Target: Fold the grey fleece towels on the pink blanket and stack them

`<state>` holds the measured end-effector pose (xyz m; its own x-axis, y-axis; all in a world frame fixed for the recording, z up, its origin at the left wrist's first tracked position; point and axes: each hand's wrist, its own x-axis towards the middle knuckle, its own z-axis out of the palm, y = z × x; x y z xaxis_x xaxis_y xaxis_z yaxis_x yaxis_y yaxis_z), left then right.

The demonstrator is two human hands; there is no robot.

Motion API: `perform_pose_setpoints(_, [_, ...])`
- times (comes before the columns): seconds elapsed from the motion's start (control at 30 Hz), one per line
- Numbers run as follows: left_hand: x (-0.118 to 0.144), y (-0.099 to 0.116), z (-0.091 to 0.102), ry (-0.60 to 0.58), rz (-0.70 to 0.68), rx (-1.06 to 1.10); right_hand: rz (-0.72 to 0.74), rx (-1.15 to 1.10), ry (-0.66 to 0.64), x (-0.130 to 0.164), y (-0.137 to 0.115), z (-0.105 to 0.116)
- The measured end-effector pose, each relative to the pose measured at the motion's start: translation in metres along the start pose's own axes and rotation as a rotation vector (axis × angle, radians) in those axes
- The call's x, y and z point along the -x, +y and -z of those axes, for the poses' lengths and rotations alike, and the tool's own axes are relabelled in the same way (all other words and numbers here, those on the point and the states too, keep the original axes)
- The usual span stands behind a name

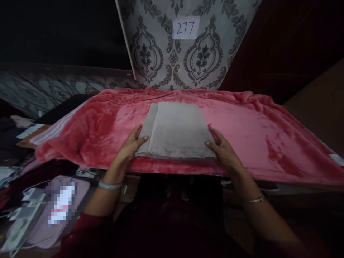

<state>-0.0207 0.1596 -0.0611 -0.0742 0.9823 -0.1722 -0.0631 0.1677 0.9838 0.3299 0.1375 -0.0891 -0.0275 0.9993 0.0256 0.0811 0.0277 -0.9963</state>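
Note:
A grey folded cloth with a soft, plush-looking surface lies flat on a pink blanket. A narrower strip of it shows along its left side, beside a straight fold line. At the cloth's left edge is my left hand, its thumb resting on top and its index finger spread away along the side. My right hand mirrors it at the right edge, thumb on the cloth and index finger stretched out just beyond. The lower fingers of both hands are partly hidden.
The pink blanket covers the table, bunched at the back and left. A dark screen stands back left; a paper marked 277 hangs on the patterned wall. At lower left are a power strip with cables and a blurred lit phone.

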Motion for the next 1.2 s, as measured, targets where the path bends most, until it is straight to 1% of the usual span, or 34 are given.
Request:
perform_pose_setpoints(0.1, [0.007,-0.005,0.013,-0.059,-0.016,-0.073,-0.072,0.033,-0.056,0.015,0.006,0.008])
perform_pose_setpoints(0.13, [0.008,-0.004,0.017,-0.047,-0.048,-0.141,-0.077,0.091,-0.046,0.018,0.007,0.013])
perform_pose_setpoints(0.17, [0.007,-0.003,0.02,-0.002,-0.107,-0.234,-0.056,0.177,-0.009,0.019,0.008,0.018])
perform_pose_setpoints(0.23, [0.004,0.004,0.021,0.135,-0.303,-0.452,0.07,0.398,0.102,0.017,0.005,0.025])
perform_pose_setpoints(0.27, [0.003,0.008,0.018,0.175,-0.422,-0.551,0.165,0.501,0.146,0.013,0.001,0.024])
perform_pose_setpoints(0.3, [0.002,0.012,0.013,0.162,-0.535,-0.634,0.266,0.582,0.16,0.008,-0.004,0.021])
perform_pose_setpoints(0.33, [0.002,0.014,0.005,0.09,-0.625,-0.706,0.36,0.636,0.136,0.002,-0.01,0.015])
perform_pose_setpoints(0.37, [0.003,0.015,-0.004,-0.028,-0.687,-0.774,0.434,0.671,0.076,-0.005,-0.016,0.006])
perform_pose_setpoints(0.4, [0.005,0.015,-0.013,-0.159,-0.72,-0.841,0.485,0.694,-0.005,-0.011,-0.021,-0.006])
perform_pose_setpoints(0.43, [0.007,0.012,-0.021,-0.279,-0.728,-0.907,0.516,0.716,-0.096,-0.018,-0.025,-0.018])
perform_pose_setpoints(0.47, [0.01,0.009,-0.029,-0.371,-0.717,-0.969,0.534,0.74,-0.188,-0.024,-0.028,-0.03])
perform_pose_setpoints(0.5, [0.013,0.004,-0.034,-0.429,-0.696,-1.023,0.543,0.769,-0.277,-0.029,-0.029,-0.041])
perform_pose_setpoints(0.53, [0.016,0.0,-0.037,-0.453,-0.674,-1.069,0.543,0.799,-0.361,-0.033,-0.028,-0.049])
perform_pose_setpoints(0.57, [0.019,-0.004,-0.038,-0.449,-0.658,-1.105,0.537,0.831,-0.439,-0.037,-0.027,-0.055])
perform_pose_setpoints(0.6, [0.022,-0.007,-0.037,-0.42,-0.655,-1.133,0.527,0.86,-0.509,-0.04,-0.024,-0.059])
perform_pose_setpoints(0.67, [0.029,-0.012,-0.031,-0.317,-0.697,-1.16,0.498,0.896,-0.6,-0.044,-0.021,-0.061])
perform_pose_setpoints(0.7, [0.034,-0.014,-0.028,-0.256,-0.744,-1.154,0.491,0.9,-0.617,-0.046,-0.021,-0.061])
perform_pose_setpoints(0.77, [0.045,-0.018,-0.023,-0.165,-0.888,-1.113,0.515,0.885,-0.615,-0.05,-0.025,-0.061])
perform_pose_setpoints(0.83, [0.056,-0.027,-0.021,-0.138,-1.057,-1.073,0.586,0.856,-0.622,-0.054,-0.032,-0.068])
perform_pose_setpoints(0.9, [0.065,-0.038,-0.022,-0.129,-1.16,-1.082,0.665,0.838,-0.687,-0.057,-0.037,-0.081])
perform_pose_setpoints(0.93, [0.068,-0.044,-0.023,-0.115,-1.171,-1.106,0.694,0.84,-0.737,-0.059,-0.038,-0.088])
perform_pose_setpoints(1.0, [0.071,-0.056,-0.025,-0.071,-1.134,-1.162,0.729,0.858,-0.836,-0.067,-0.036,-0.102])
perform_pose_setpoints(1.07, [0.071,-0.065,-0.027,-0.035,-1.094,-1.19,0.754,0.889,-0.893,-0.081,-0.032,-0.111])
perform_pose_setpoints(1.13, [0.071,-0.069,-0.028,-0.011,-1.087,-1.185,0.784,0.923,-0.892,-0.102,-0.028,-0.115])
perform_pose_setpoints(1.2, [0.071,-0.07,-0.028,0.011,-1.104,-1.176,0.8,0.968,-0.853,-0.128,-0.027,-0.117])
